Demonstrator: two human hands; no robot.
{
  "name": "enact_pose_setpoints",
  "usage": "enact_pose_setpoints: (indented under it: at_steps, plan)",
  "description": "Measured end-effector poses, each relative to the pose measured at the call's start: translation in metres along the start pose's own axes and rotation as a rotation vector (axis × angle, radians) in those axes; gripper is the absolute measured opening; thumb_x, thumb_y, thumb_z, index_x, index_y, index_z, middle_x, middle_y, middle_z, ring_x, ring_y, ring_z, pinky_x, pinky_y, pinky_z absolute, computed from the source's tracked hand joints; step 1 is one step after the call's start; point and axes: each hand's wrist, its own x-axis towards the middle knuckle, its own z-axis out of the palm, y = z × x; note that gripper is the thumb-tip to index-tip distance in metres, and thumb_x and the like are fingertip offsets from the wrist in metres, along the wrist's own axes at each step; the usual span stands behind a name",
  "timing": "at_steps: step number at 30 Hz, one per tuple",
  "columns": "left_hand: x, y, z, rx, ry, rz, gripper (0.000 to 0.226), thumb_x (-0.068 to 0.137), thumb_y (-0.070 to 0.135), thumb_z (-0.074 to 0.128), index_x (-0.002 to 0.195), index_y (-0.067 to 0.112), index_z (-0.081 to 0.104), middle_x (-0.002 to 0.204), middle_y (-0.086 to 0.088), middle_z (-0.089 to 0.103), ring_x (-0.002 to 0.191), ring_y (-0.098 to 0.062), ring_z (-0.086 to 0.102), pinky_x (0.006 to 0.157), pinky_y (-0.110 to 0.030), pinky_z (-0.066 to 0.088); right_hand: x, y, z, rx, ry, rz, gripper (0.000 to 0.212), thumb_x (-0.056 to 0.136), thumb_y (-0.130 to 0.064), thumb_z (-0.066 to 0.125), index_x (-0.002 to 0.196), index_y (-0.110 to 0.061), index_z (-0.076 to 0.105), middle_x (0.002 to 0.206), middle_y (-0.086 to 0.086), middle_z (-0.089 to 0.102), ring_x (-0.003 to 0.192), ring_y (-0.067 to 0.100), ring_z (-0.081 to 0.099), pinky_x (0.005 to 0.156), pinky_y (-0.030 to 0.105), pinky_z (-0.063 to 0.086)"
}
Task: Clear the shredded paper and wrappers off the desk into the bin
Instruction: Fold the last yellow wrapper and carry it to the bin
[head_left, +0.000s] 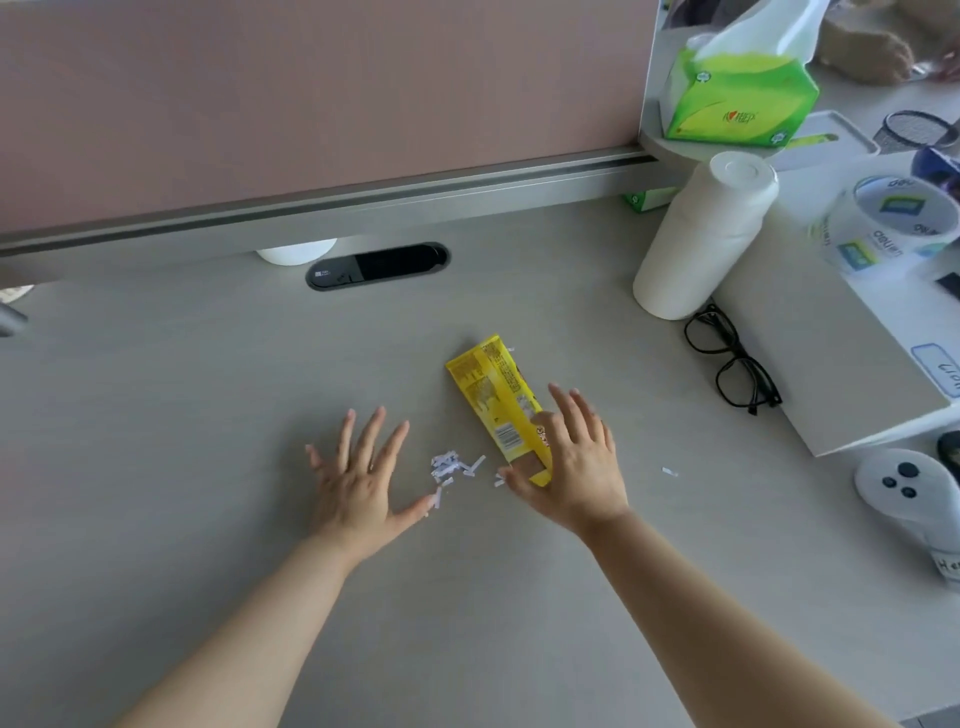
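Note:
A yellow wrapper (493, 395) lies flat in the middle of the grey desk (208, 415). My right hand (571, 462) rests with straight, spread fingers over the wrapper's near end. A small heap of white shredded paper (452, 467) lies between my hands. My left hand (358, 473) is spread flat on the desk left of the heap, its thumb tip touching a few shreds. One stray shred (669, 472) lies to the right of my right hand. No bin is in view.
Black glasses (732, 358) lie right of the wrapper beside a white paper roll (701, 239) and a white box (831, 364). A white controller (909, 488) sits at the right edge. A tissue pack (737, 98), tape roll (893, 223) and a cable port (376, 266) lie farther back.

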Motion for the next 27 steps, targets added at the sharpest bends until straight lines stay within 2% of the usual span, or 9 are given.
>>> enact_pose_setpoints:
  at_steps: [2, 4, 7, 12, 15, 17, 19, 23, 27]
  plan:
    - [-0.006, -0.016, 0.0, 0.046, -0.101, 0.005, 0.094, 0.069, 0.086, 0.018, 0.14, 0.025, 0.027, 0.148, -0.005, 0.022, 0.135, -0.034, 0.012, 0.082, -0.076, 0.025, 0.01, 0.0, 0.006, -0.034, -0.131, -0.051, 0.095, 0.06, -0.071, 0.042, 0.139, -0.02, 0.029, 0.153, 0.006, 0.009, 0.14, 0.03, 0.003, 0.109, 0.051, 0.012]
    - [-0.01, -0.026, 0.002, 0.074, -0.146, 0.044, 0.095, 0.069, 0.087, 0.016, 0.144, 0.028, 0.016, 0.149, -0.003, 0.014, 0.136, -0.031, 0.004, 0.085, -0.075, 0.024, 0.019, 0.001, 0.014, -0.119, -0.271, -0.096, 0.108, 0.055, -0.079, 0.031, 0.143, -0.027, -0.006, 0.148, -0.004, -0.019, 0.136, 0.022, -0.022, 0.111, 0.05, -0.004]
    - [-0.001, -0.029, 0.004, 0.073, -0.15, 0.135, 0.095, 0.07, 0.086, 0.016, 0.145, 0.03, -0.001, 0.152, -0.002, 0.005, 0.138, -0.027, -0.007, 0.094, -0.07, 0.017, 0.033, -0.002, 0.026, -0.186, -0.383, -0.147, 0.111, 0.051, -0.086, 0.024, 0.139, -0.032, -0.018, 0.143, -0.005, -0.03, 0.13, 0.02, -0.033, 0.11, 0.05, -0.009]
    - [0.017, -0.007, 0.012, 0.006, -0.13, 0.284, 0.104, 0.072, 0.085, 0.017, 0.146, 0.014, 0.0, 0.15, -0.014, 0.012, 0.137, -0.03, 0.004, 0.107, -0.054, 0.01, 0.035, -0.018, 0.047, -0.216, -0.435, -0.222, 0.11, 0.052, -0.089, 0.022, 0.142, -0.033, -0.009, 0.146, -0.002, -0.026, 0.131, 0.019, -0.031, 0.108, 0.039, -0.018]
    - [0.016, 0.001, 0.016, -0.099, -0.074, 0.253, 0.099, 0.076, 0.079, 0.025, 0.139, 0.003, 0.023, 0.146, -0.019, 0.028, 0.134, -0.032, 0.018, 0.109, -0.047, 0.019, 0.024, -0.022, 0.053, -0.069, -0.303, -0.243, 0.096, 0.062, -0.079, 0.034, 0.142, -0.027, 0.023, 0.153, 0.003, 0.008, 0.139, 0.02, -0.004, 0.111, 0.039, 0.001]
    - [0.015, 0.002, 0.015, -0.177, 0.005, 0.255, 0.081, 0.082, 0.071, 0.031, 0.13, 0.007, 0.041, 0.133, -0.015, 0.044, 0.121, -0.031, 0.037, 0.1, -0.045, 0.034, 0.02, -0.023, 0.056, 0.028, -0.193, -0.237, 0.078, 0.068, -0.069, 0.045, 0.13, -0.022, 0.047, 0.143, 0.008, 0.04, 0.134, 0.029, 0.029, 0.105, 0.05, 0.03]
    - [0.014, 0.001, 0.014, -0.228, 0.094, 0.275, 0.059, 0.086, 0.061, 0.039, 0.118, 0.013, 0.051, 0.117, -0.006, 0.047, 0.102, -0.028, 0.047, 0.087, -0.04, 0.044, 0.017, -0.023, 0.059, 0.07, -0.088, -0.232, 0.062, 0.073, -0.06, 0.052, 0.118, -0.017, 0.059, 0.129, 0.009, 0.055, 0.119, 0.032, 0.048, 0.092, 0.046, 0.045]
    - [0.013, -0.001, 0.018, -0.338, 0.148, 0.291, 0.031, 0.082, 0.045, 0.051, 0.104, 0.023, 0.055, 0.097, 0.002, 0.039, 0.08, -0.024, 0.053, 0.069, -0.035, 0.051, 0.016, -0.022, 0.057, 0.121, 0.031, -0.236, 0.04, 0.079, -0.041, 0.055, 0.108, -0.015, 0.063, 0.105, 0.005, 0.067, 0.085, 0.032, 0.055, 0.068, 0.041, 0.054]
    - [0.015, -0.001, 0.019, -0.359, 0.156, 0.317, 0.028, 0.082, 0.043, 0.051, 0.101, 0.023, 0.056, 0.09, 0.003, 0.037, 0.066, -0.024, 0.057, 0.056, -0.034, 0.052, 0.01, -0.017, 0.06, 0.085, 0.076, -0.255, 0.028, 0.07, -0.02, 0.055, 0.096, -0.017, 0.065, 0.08, 0.007, 0.064, 0.066, 0.031, 0.051, 0.049, 0.032, 0.051]
